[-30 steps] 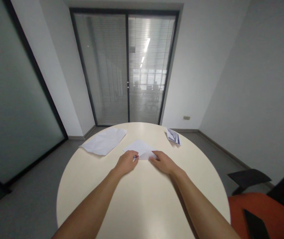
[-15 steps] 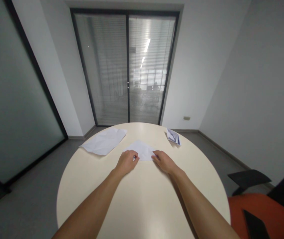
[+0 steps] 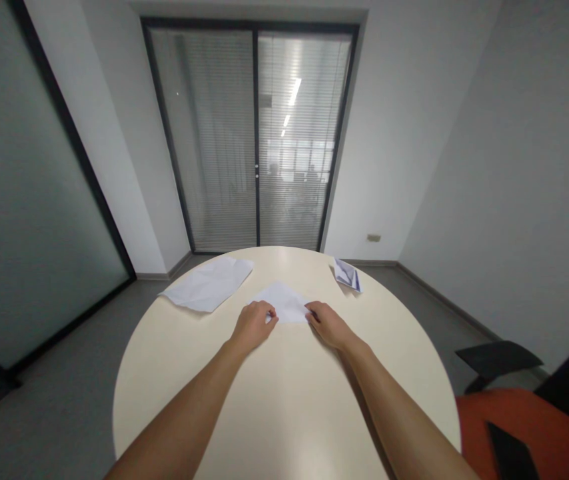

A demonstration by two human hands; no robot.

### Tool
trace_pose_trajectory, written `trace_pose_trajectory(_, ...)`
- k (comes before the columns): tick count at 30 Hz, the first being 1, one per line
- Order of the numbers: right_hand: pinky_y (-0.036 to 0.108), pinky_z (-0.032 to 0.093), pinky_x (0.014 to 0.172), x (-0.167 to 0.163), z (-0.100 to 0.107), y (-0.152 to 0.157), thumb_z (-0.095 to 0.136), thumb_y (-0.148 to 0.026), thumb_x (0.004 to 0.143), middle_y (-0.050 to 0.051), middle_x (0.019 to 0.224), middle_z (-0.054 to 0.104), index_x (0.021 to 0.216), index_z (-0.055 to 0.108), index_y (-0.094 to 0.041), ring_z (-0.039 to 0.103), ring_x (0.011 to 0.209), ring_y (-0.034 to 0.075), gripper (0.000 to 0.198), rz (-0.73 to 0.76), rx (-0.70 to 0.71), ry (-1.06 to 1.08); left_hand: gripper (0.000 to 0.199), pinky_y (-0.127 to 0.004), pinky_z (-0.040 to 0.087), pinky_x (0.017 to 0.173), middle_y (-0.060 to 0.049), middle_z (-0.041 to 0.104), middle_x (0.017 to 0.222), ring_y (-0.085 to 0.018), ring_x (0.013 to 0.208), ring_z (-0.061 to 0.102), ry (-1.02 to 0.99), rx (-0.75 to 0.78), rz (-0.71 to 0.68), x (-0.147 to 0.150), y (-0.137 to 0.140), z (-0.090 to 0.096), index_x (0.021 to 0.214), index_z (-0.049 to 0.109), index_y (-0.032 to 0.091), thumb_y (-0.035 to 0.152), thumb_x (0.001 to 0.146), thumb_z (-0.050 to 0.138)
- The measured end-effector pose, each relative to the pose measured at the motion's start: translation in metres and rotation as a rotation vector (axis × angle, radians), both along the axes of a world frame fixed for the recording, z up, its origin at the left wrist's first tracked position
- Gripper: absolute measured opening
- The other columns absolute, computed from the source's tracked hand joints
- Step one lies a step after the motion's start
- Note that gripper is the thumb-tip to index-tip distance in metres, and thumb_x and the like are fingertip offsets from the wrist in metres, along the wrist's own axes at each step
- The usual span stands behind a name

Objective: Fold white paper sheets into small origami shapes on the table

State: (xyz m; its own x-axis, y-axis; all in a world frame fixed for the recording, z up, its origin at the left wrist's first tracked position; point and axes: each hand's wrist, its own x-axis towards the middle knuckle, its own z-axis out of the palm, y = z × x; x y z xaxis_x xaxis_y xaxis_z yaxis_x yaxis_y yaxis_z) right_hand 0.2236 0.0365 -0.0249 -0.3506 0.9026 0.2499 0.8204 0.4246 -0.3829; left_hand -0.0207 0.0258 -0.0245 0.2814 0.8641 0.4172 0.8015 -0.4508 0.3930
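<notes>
Left hand (image 3: 255, 323): one, fingers curled inward, thumb and forefinger close together at the near left side of the middle paper (image 3: 282, 299); whether they pinched it could not be told.
Right hand (image 3: 328, 325): one, fingers bent at the near right corner of the same paper, thumb close to forefinger — a narrow gap at most, its hold uncertain.
Middle paper: one, white, lay on the round table (image 3: 284, 387) between the two hands; a blunt point faced away from the person, the near edge ran roughly straight.
Progress, middle paper: the peaked outline suggested some folding was done — a judgement only, the layers being too faint to count. With both hands at its sides, the handling seemed unfinished; how much was left did not show.
Large sheet (image 3: 212, 285): one, white, creased, lay spread at the far left of the table, apart from both hands.
Small folded paper (image 3: 347, 275): one, bluish markings, stood partly raised near the far right rim; already folded, neither hand touching it.
Chair (image 3: 559, 433): one, orange seat, black armrests, placed to the right of the table.
</notes>
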Motion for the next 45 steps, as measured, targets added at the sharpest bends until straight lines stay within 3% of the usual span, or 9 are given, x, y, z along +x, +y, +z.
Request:
trace_pose_trajectory(6,0.034,0.043,0.103,-0.002,0.001,-0.003,0.048,-0.019,0.092,0.013,0.127,0.066,0.129,0.060,-0.014,0.060,0.115,0.024,0.040,-0.013,0.019,0.009,0.012,-0.036,0.048,0.092,-0.005,0.074,0.103,-0.022,0.098,0.065,-0.007,-0.001,-0.013,-0.001,0.001,-0.003,0.097,0.071,0.021,0.024,0.087,0.065)
trace_pose_trajectory(11,0.037,0.037,0.112,-0.009,0.007,-0.010,0.044,-0.013,0.090,0.010,0.140,0.059,0.136,0.058,-0.018,0.053,0.129,0.022,0.048,0.114,0.092,-0.018,0.020,-0.039,0.046,0.102,-0.006,0.073,0.115,-0.024,0.109,0.064,-0.036,0.021,-0.035,-0.003,0.004,-0.010,0.106,0.071,0.020,0.024,0.087,0.066)
trace_pose_trajectory(14,0.045,0.031,0.117,-0.020,0.013,-0.018,0.040,-0.022,0.097,0.009,0.146,0.054,0.138,0.057,-0.021,0.046,0.137,0.024,0.044,0.222,0.071,-0.034,0.025,-0.041,0.044,0.106,-0.009,0.070,0.121,-0.025,0.115,0.062,-0.036,0.035,-0.024,-0.003,0.006,-0.012,0.111,0.070,0.019,0.026,0.087,0.066)
trace_pose_trajectory(18,0.056,0.022,0.119,-0.037,0.017,-0.030,0.032,-0.041,0.103,0.009,0.158,0.037,0.152,0.040,-0.023,0.029,0.148,0.029,0.053,0.344,-0.087,-0.087,0.023,-0.040,0.047,0.101,-0.009,0.072,0.113,-0.025,0.108,0.064,0.004,0.062,-0.020,-0.002,0.005,-0.010,0.107,0.071,0.018,0.028,0.087,0.064)
trace_pose_trajectory(23,0.053,0.013,0.122,-0.037,0.013,-0.031,0.025,-0.052,0.102,0.012,0.164,0.020,0.157,0.026,-0.015,0.013,0.153,0.030,0.067,0.212,-0.212,-0.152,0.021,-0.039,0.047,0.098,-0.006,0.071,0.109,-0.025,0.104,0.063,0.041,0.069,-0.022,-0.001,0.002,-0.005,0.104,0.072,0.021,0.029,0.085,0.067)
trace_pose_trajectory(30,0.053,0.010,0.122,-0.024,0.011,-0.024,0.027,-0.053,0.101,0.014,0.164,0.018,0.158,0.023,-0.011,0.011,0.153,0.030,0.071,0.037,-0.237,-0.200,0.022,-0.039,0.045,0.097,-0.006,0.071,0.106,-0.024,0.101,0.063,0.063,0.049,-0.019,-0.001,0.000,-0.002,0.104,0.073,0.024,0.032,0.084,0.068)
trace_pose_trajectory(39,0.062,0.005,0.119,-0.019,0.014,-0.025,0.030,-0.038,0.101,0.006,0.165,0.022,0.155,0.035,-0.026,0.009,0.152,0.035,0.055,-0.054,-0.194,-0.215,0.029,-0.043,0.040,0.102,-0.007,0.068,0.098,-0.025,0.097,0.062,0.142,0.012,-0.137,0.002,-0.009,0.011,0.114,0.074,0.028,0.038,0.088,0.064)
trace_pose_trajectory(45,0.062,0.008,0.118,-0.015,0.016,-0.024,0.034,-0.039,0.101,0.005,0.164,0.025,0.150,0.044,-0.033,0.012,0.152,0.034,0.050,0.031,-0.197,-0.175,0.030,-0.038,0.044,0.096,-0.007,0.067,0.098,-0.023,0.096,0.061,0.161,0.031,-0.255,0.005,-0.015,0.013,0.117,0.072,0.026,0.036,0.090,0.062)
